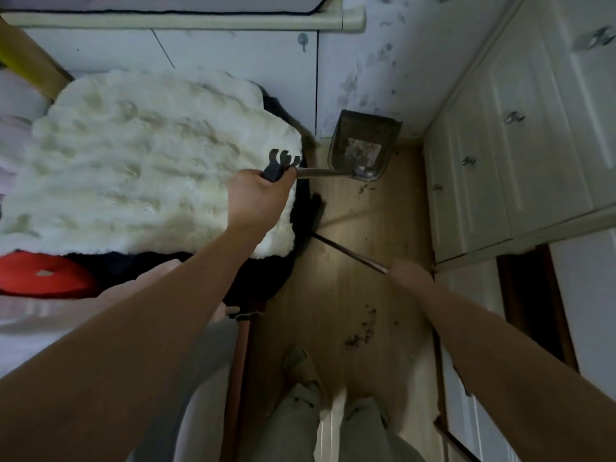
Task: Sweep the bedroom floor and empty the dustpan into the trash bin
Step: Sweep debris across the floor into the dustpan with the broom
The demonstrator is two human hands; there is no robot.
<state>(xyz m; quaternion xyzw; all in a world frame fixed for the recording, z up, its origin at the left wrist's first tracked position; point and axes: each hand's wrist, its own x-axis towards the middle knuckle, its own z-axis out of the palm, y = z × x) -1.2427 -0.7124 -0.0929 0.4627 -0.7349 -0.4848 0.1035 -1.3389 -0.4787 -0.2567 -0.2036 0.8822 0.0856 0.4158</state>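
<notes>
Item 1, far left: a red object (43, 273) is seen low at the edge of the view, partly tucked under a white fluffy blanket (146, 161) that is spread over a dark surface.

Item 2, left of centre: the left hand (258, 203) is closed in a fist round the dark grip of the dustpan handle (320, 172). The forked clip at the end of the grip is seen sticking out above the knuckles. The hand is held over the right edge of the blanket.

Item 3, centre: the dustpan (363, 145) is placed just right of and slightly above the left hand, joined to it by the short metal handle. Its scoop stands against the foot of the white wall (383, 61), and scraps are visible inside it. A few specks are scattered on the wooden floor (350, 278) directly under it.

Item 4, centre right: the broom (315, 208) is shown as a dark head beside the blanket edge, with a thin stick running down and right to the right hand (408, 273). The right hand is blurred; it appears wrapped round the stick, but how tightly cannot be told.

Item 5, lower centre: a patch of dust (363, 328) is left on the floor below the right hand.

Item 6, right: a white cabinet (516, 161) with small knobs is stood along the floor's edge.
</notes>
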